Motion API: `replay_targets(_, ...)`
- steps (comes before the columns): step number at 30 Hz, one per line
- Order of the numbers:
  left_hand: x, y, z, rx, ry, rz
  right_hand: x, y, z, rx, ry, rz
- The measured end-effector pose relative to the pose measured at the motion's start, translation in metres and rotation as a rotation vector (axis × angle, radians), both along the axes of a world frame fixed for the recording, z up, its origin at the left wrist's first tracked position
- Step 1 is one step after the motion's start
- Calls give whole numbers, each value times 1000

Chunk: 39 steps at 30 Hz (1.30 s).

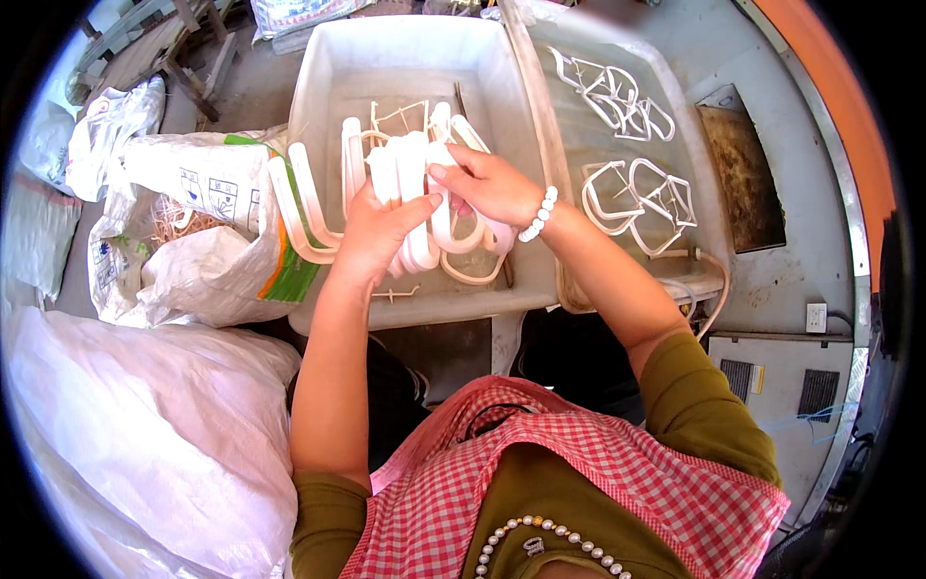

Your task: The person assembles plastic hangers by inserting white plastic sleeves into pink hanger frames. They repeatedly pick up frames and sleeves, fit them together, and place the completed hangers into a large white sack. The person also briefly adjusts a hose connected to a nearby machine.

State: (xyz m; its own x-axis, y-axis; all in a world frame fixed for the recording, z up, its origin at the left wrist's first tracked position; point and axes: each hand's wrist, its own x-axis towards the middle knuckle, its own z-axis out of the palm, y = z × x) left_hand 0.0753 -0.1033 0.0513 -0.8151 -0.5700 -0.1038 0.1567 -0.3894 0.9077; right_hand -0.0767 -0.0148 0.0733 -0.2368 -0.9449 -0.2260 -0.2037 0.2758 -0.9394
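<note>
Gripping a bundle of white looped strips (410,169) in both bare hands, above the middle of a large white tub (415,63). Clasping the left side of the bundle with the left grip (381,234), closed, with the thumb across the near face. Holding the right side with the right grip (497,190), likewise closed, with the thumb pressed against the loops. Impossible to make out the hidden fingers behind the bundle. Pictured with bare forearms, with a white beaded bracelet (538,214) at the right wrist. Surrounded by more curved white pieces (307,214), including a pair by the left rim of the tub. Flanked on the left by an open white woven sack (207,270) with a green and orange band, holding thin pale strands (183,222), and nearer by a big white bag (145,425). Bordered on the right by a second tub (542,116) with a far cluster of bent white frames (612,92) and a near cluster (641,203), apart from each other. Dressed in olive sleeves (709,396), a red-and-white checked apron (666,478) and a beaded necklace (548,524).
</note>
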Motion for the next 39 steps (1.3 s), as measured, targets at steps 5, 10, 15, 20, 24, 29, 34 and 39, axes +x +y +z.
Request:
replay_targets(5, 11, -13, 2, 65, 0, 23, -4, 11, 17, 79, -263, -20)
replay_targets(10, 31, -29, 23, 222, 111, 69, -46, 33, 11, 150, -229, 84)
replay_targets(15, 46, -37, 28, 217, 233, 235, -83, 49, -4, 425, 379, 162)
replay_targets(20, 51, -34, 25, 186, 212, 163, -77, 26, -46, 531, 1165, -201)
replay_targets(24, 37, -25, 28, 226, 206, 122, -185, 32, -93, 190, 880, -631)
replay_targets(29, 36, -28, 22, 325, 268, 230, -129, 11, -21, 115, -18, -495)
replay_targets(34, 33, -39, 11, 412, 293, 242, -53, 21, -17, 257, 233, 66)
replay_targets(39, 37, -41, 8, 445, 367, 115, -22, 27, -77, -127, 560, 264)
